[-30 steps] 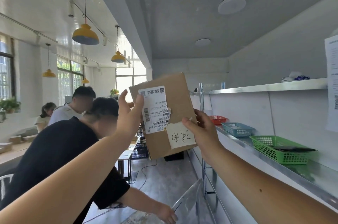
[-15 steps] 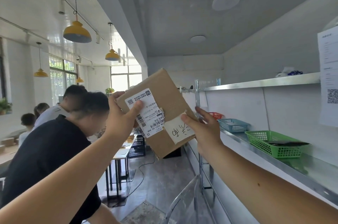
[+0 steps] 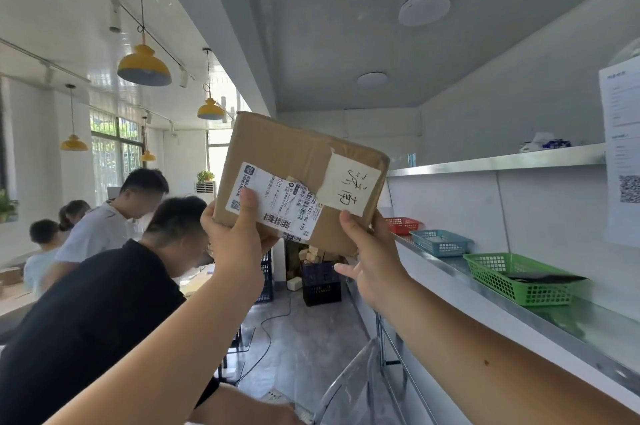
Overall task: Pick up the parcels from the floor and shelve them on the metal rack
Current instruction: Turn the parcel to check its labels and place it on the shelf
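A flat brown cardboard parcel (image 3: 291, 161) with a white shipping label and a handwritten white note is held up at head height, tilted, between both hands. My left hand (image 3: 235, 237) grips its lower left corner, thumb on the label. My right hand (image 3: 367, 251) supports its lower right corner from underneath, thumb on the front. The metal rack (image 3: 498, 161) runs along the right wall, with an upper shelf and a lower shelf (image 3: 588, 327). The parcel is left of the rack, apart from it.
On the lower shelf stand a green basket (image 3: 519, 282), a blue basket (image 3: 440, 242) and a red basket (image 3: 401, 225). A person in a black shirt (image 3: 93, 313) bends close on my left; others sit behind. A dark crate (image 3: 320, 282) stands on the floor ahead.
The parcel has turned clockwise and risen, so its label side now lies wider across the view. My left hand shifted to its lower left corner, my right hand to its lower right.
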Tool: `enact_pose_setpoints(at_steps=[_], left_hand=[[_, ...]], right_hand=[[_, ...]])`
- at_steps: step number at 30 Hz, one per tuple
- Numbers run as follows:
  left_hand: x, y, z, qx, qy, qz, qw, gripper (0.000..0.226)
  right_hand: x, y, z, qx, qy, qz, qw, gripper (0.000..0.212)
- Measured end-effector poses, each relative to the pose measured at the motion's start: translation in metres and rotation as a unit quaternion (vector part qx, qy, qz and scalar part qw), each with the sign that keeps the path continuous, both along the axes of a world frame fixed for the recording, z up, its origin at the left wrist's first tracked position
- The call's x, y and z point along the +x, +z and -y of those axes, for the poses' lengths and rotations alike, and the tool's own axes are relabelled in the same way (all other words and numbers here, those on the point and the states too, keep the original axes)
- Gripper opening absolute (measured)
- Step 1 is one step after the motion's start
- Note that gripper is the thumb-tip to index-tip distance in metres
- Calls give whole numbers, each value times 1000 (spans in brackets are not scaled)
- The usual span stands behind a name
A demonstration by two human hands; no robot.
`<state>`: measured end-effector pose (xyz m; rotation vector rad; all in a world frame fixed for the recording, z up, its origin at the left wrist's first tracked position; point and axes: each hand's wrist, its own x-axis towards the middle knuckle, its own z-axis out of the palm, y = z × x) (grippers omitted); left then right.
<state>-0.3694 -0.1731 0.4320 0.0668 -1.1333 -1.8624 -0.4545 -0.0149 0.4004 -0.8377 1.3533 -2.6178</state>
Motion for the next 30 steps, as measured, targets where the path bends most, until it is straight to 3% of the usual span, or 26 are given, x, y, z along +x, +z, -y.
enact_pose_setpoints(at_steps=[4, 7, 10, 13, 15, 21, 23, 26, 28, 30], left_hand=[[0, -9, -5, 32, -25, 7, 999, 45], [4, -13, 3, 93, -56, 50, 993, 53], [5, -12, 14, 67, -64, 111, 990, 33], [2, -10, 21, -52, -19, 162, 985, 21], [-3, -13, 26, -124, 6, 140, 982, 21], [8, -14, 55, -318, -37, 79, 944, 83], [16, -6, 67, -399, -42, 63, 914, 107], [21, 3, 78, -545, 50, 62, 834, 123], [17, 5, 83, -596, 96, 56, 795, 124], [12, 0, 84, -609, 110, 49, 784, 123]], right_hand=[[-5, -2, 3, -36, 13, 14, 999, 43], [-11, 0, -3, -69, 4, 16, 997, 45], [-15, 3, -9, -72, -12, 6, 997, 45], [-17, 10, -12, -81, -23, -1, 996, 60], [-19, 16, -15, -87, -28, 8, 996, 69], [-28, 23, -33, -80, -19, 4, 997, 60], [-30, 24, -40, -73, -17, -5, 997, 48], [-33, 25, -43, -53, -22, -10, 998, 33], [-33, 27, -41, -47, -33, 1, 998, 38], [-32, 29, -37, -45, -47, 10, 998, 51]])
